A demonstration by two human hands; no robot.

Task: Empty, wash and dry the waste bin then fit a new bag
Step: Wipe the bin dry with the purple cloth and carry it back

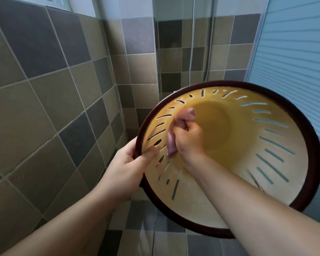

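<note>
Our right hand [189, 137] has its fingers [179, 128] clenched round a pink cloth [175, 132], pressed against the inner left wall of the waste bin [277, 163]. Our left hand [129, 163] grips the bin's dark rim [314, 145], thumb [150, 151] inside. We hold the bin tilted in the air, mouth toward us: yellow inside, with slots cut through its wall. Tiled walls [44, 80] stand close on the left, a ribbed blue panel [294, 52] close on the right, and tiled floor [155, 233] lies below.

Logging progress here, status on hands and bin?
Left hand grips bin rim. Right hand inside, clutching pink cloth. Bin tilted, empty, no bag. Nothing in the way.
</note>
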